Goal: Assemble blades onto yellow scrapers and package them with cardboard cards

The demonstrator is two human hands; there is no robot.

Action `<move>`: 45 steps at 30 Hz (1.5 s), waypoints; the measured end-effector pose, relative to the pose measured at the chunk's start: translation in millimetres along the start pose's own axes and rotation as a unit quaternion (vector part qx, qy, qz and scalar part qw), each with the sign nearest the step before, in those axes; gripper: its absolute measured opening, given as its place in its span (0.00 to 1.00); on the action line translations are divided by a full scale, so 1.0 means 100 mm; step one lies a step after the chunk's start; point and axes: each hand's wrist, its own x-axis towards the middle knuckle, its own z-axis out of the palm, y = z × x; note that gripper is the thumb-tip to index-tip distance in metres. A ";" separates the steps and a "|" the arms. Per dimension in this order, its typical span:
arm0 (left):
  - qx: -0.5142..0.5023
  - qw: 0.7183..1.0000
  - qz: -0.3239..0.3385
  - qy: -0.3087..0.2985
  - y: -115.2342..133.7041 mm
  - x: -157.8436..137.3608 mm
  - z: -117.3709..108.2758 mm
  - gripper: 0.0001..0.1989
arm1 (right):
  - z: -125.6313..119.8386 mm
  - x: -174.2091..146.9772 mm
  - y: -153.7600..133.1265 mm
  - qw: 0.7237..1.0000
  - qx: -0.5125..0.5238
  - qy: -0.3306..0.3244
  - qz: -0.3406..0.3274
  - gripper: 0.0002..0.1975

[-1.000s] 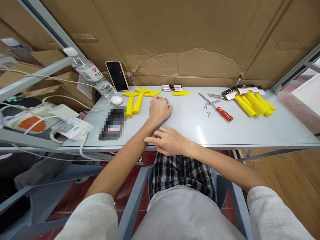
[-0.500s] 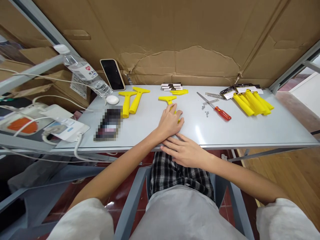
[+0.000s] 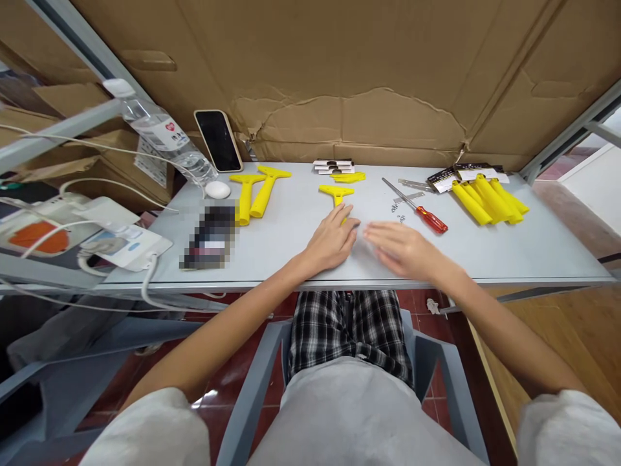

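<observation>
My left hand [image 3: 331, 241] rests on the table with its fingers curled over the handle of a yellow T-shaped plastic scraper [image 3: 336, 191]. The scraper's wide head points away from me, and most of the handle is hidden under the fingers. Just to the right, my right hand [image 3: 406, 249] hovers slightly blurred over the table, fingers stretched out and nothing in it. Beyond it lie a red-handled screwdriver [image 3: 431, 219], small screws [image 3: 401, 219] and thin metal blades [image 3: 411, 197].
Two more yellow scrapers [image 3: 264, 191] lie to the left, beside a pixelated dark item [image 3: 209, 236], a phone [image 3: 218, 141] and a tilted water bottle [image 3: 167, 134]. At the right are several yellow handles [image 3: 492, 199]. White-and-black packets [image 3: 334, 167] and yellow pieces [image 3: 348, 177] lie at the back.
My right hand has lifted off the left wrist area at the table edge and moved forward and right. The scraper under my left hand has shifted slightly right.
</observation>
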 end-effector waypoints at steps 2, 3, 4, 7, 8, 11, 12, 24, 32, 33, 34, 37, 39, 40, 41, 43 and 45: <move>0.007 1.000 0.002 -0.004 0.04 0.02 0.00 0.23 | -0.06 0.06 0.35 0.997 -0.015 -0.004 0.079 0.26; 0.010 1.000 0.005 -0.006 0.07 0.02 0.00 0.23 | -0.07 0.10 0.51 0.994 -0.023 -0.004 0.109 0.27; 0.012 1.000 0.007 -0.010 0.11 0.03 0.00 0.23 | -0.07 0.15 0.66 0.991 -0.030 -0.015 0.127 0.28; 0.014 1.000 0.010 -0.024 0.25 0.04 0.02 0.23 | -0.01 0.33 1.02 0.985 -0.050 -0.033 0.165 0.28; 0.011 1.000 0.007 -0.027 0.31 0.04 0.03 0.23 | 0.01 0.40 1.11 0.982 -0.053 -0.041 0.176 0.28; -0.010 0.999 0.004 -0.030 0.45 0.02 0.04 0.24 | 0.05 0.60 1.33 0.977 -0.050 -0.057 0.199 0.28; -0.018 0.999 0.008 -0.031 0.47 0.02 0.02 0.25 | 0.04 0.65 1.40 0.977 -0.049 -0.053 0.200 0.28; -0.027 0.995 -0.069 -0.066 -0.88 0.52 -0.48 0.35 | -0.57 0.17 1.78 0.905 -0.020 -0.020 0.424 0.25; 0.003 0.995 -0.015 -0.097 -0.91 0.42 -0.34 0.35 | -0.70 0.25 1.56 0.866 0.046 -0.220 0.446 0.23; -0.001 0.995 -0.015 -0.096 -0.90 0.42 -0.35 0.35 | -0.70 0.25 1.55 0.866 0.046 -0.218 0.448 0.21; -0.007 0.995 -0.015 -0.095 -0.90 0.43 -0.36 0.34 | -0.70 0.24 1.55 0.866 0.047 -0.214 0.450 0.19; -0.017 0.995 -0.020 -0.093 -0.91 0.43 -0.38 0.33 | -0.74 0.19 1.57 0.864 0.045 -0.194 0.462 0.16; -0.018 0.995 -0.024 -0.091 -0.92 0.44 -0.38 0.31 | -0.77 0.15 1.60 0.868 0.037 -0.174 0.464 0.15; -0.019 0.995 -0.025 -0.090 -0.92 0.43 -0.38 0.31 | -0.78 0.14 1.61 0.871 0.031 -0.164 0.463 0.16; -0.019 0.996 -0.024 -0.089 -0.92 0.43 -0.38 0.30 | -0.80 0.13 1.61 0.874 0.025 -0.154 0.461 0.16; -0.022 0.996 -0.023 -0.086 -0.92 0.43 -0.38 0.29 | -0.82 0.10 1.59 0.879 0.023 -0.141 0.454 0.15; -0.026 0.996 -0.022 -0.085 -0.92 0.43 -0.39 0.28 | -0.85 0.06 1.53 0.883 0.031 -0.129 0.451 0.15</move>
